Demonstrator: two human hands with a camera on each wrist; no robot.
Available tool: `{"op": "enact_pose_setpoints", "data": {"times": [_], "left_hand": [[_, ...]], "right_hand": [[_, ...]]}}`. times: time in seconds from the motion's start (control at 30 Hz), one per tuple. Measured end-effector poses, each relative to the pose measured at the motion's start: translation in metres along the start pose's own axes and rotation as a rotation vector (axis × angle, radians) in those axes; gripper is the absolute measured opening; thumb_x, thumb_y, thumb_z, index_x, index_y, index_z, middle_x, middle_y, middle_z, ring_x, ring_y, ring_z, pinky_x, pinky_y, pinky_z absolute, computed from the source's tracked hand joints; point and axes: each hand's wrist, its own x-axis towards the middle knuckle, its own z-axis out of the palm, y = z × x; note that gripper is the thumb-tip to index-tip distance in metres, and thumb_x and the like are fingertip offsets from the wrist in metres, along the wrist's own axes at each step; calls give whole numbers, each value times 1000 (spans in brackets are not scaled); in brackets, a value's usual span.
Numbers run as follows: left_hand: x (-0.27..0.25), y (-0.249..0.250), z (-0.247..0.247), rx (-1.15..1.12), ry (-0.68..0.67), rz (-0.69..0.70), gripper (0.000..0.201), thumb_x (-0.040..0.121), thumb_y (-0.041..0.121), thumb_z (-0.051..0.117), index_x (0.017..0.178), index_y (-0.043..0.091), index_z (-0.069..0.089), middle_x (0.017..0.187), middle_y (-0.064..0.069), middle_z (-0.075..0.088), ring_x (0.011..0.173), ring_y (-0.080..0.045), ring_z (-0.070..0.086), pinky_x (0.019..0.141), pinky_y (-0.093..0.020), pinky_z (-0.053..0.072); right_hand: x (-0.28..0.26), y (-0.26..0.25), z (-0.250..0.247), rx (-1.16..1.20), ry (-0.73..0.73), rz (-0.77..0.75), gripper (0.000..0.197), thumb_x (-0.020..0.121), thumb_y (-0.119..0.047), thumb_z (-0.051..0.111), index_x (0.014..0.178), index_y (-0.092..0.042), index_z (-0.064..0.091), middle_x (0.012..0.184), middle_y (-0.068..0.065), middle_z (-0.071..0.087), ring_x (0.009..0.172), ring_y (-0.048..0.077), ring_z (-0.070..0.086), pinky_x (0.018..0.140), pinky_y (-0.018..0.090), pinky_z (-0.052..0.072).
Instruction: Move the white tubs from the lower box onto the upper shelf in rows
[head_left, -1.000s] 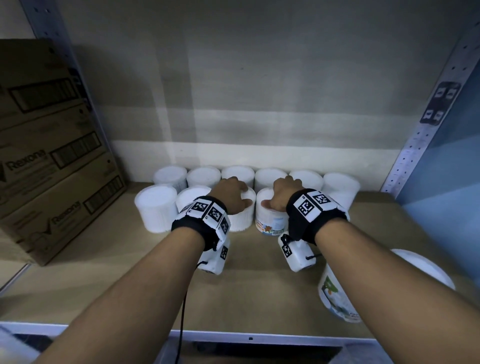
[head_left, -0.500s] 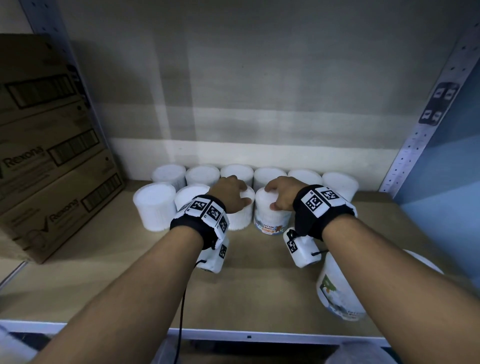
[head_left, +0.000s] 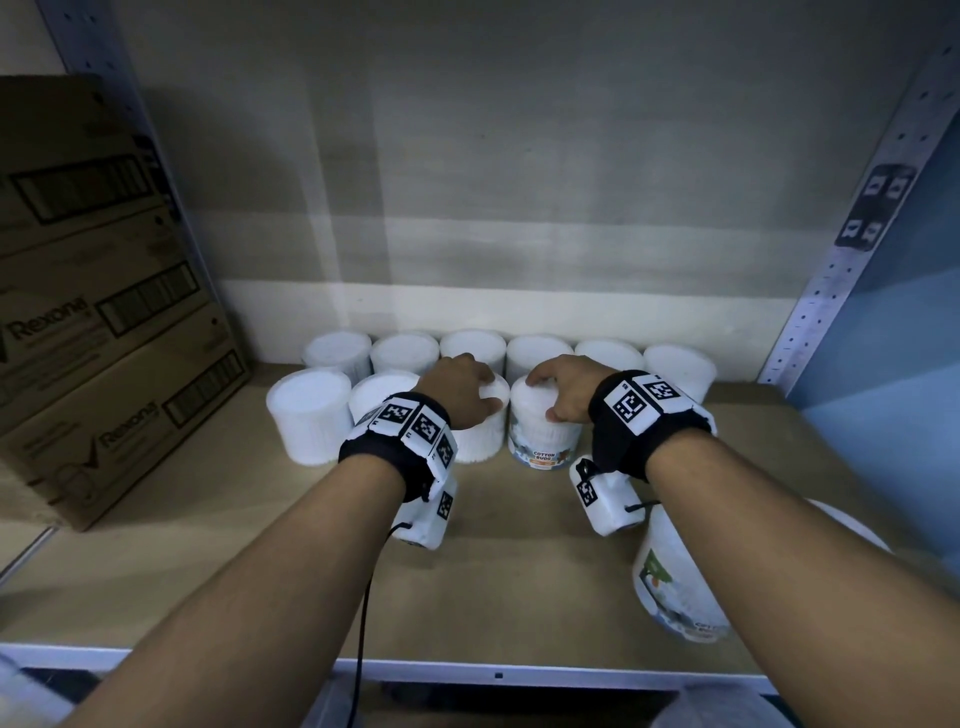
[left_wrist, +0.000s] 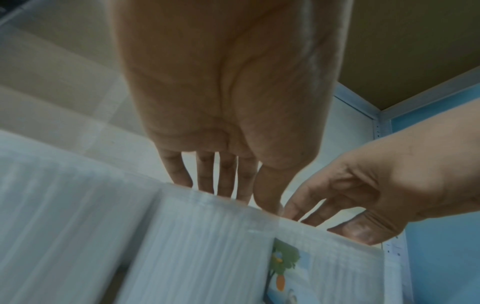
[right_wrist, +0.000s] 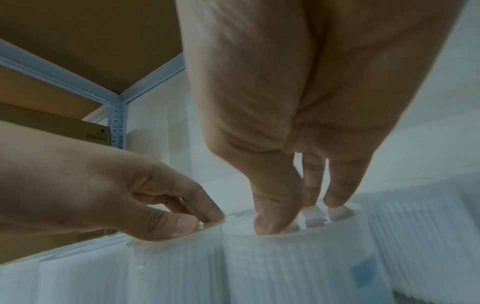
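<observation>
Tan wooden shelf (head_left: 260, 571), grey back wall, Rexona cartons (head_left: 93, 312) at frame left. White tubs (head_left: 543, 421) stand upright mid-frame, axes vertical, two rows. Left hand (head_left: 457, 389) and right hand (head_left: 569, 389) rest fingers (right_wrist: 278, 205), loosely spread, on adjacent front-row lids.

Six tubs in back row (head_left: 506, 351) along the rear wall, four in front row (head_left: 311, 421) just before them. Cartons (head_left: 93, 312) stacked at far left on shelf (head_left: 260, 571). One tub on its side (head_left: 675, 587) near front edge, right, under the r. forearm.
</observation>
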Motion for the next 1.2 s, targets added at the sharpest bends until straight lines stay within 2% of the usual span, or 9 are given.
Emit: {"op": "enact_pose_setpoints", "data": {"times": [0.33, 0.47, 0.53, 0.63, 0.7, 0.8, 0.9, 1.03, 1.2], "left_hand": [[-5, -4, -11, -37, -89, 92, 49, 92, 17, 57, 140, 16, 44, 147, -3, 42, 135, -21, 42, 112, -33, 33], [-5, -11, -20, -17, -167, 156, 52, 86, 6, 58, 136, 20, 49, 146, 1, 44, 136, -17, 40, 112, -27, 31], [-4, -12, -27, -63, -110, 151, 51, 82, 7, 62, 130, 21, 55, 141, 0, 48, 130, -17, 45, 105, -24, 36], [-1, -11, -30, -122, 124, 91, 41, 84, 15, 64, 125, 15, 59, 131, -7, 54, 116, -22, 55, 89, -18, 36], [0, -9, -27, -108, 172, 36, 40, 87, 23, 62, 125, 12, 57, 130, -10, 53, 117, -24, 53, 94, -22, 37], [1, -7, -15, 5, 90, -49, 50, 89, 37, 59, 131, 11, 51, 134, -13, 49, 125, -28, 47, 105, -36, 40], [0, -5, -6, 133, 63, -86, 56, 87, 46, 57, 130, 11, 51, 134, -13, 46, 128, -30, 42, 103, -45, 41], [2, -4, -7, 169, 22, -66, 53, 89, 43, 56, 133, 12, 49, 137, -11, 44, 129, -30, 40, 105, -46, 38], [5, -8, -11, 101, -75, 14, 53, 91, 22, 58, 141, 15, 42, 146, -8, 40, 135, -28, 39, 112, -43, 34]], "right_hand": [[1, 2, -1, -2, -8, -9, 58, 86, -9, 62, 140, -18, 45, 148, 3, 42, 134, 20, 43, 105, 24, 36], [0, 3, -1, -8, -17, -18, 59, 86, -10, 63, 141, -17, 44, 149, 2, 41, 135, 20, 41, 107, 25, 34], [1, 3, 0, -12, -14, -19, 59, 86, -11, 63, 141, -18, 44, 150, 1, 40, 136, 20, 40, 108, 26, 34], [1, 4, 1, -16, -6, -23, 59, 86, -10, 63, 141, -18, 44, 150, 2, 40, 135, 20, 41, 108, 25, 34], [1, 4, 1, -23, -7, -30, 59, 86, -11, 62, 141, -18, 44, 149, 2, 40, 135, 21, 41, 108, 26, 34], [0, 4, 0, -30, -8, -28, 59, 86, -12, 63, 141, -19, 44, 149, 2, 40, 135, 21, 41, 107, 26, 35], [0, 5, 0, -26, -8, -34, 59, 86, -12, 62, 141, -19, 43, 149, 2, 40, 135, 21, 42, 107, 26, 35], [0, 6, 0, -31, -8, -43, 58, 87, -12, 62, 141, -18, 43, 149, 2, 39, 135, 21, 41, 107, 25, 34], [1, 6, 1, -35, -8, -40, 58, 87, -12, 62, 141, -18, 43, 150, 3, 39, 136, 21, 40, 108, 25, 33]]}}
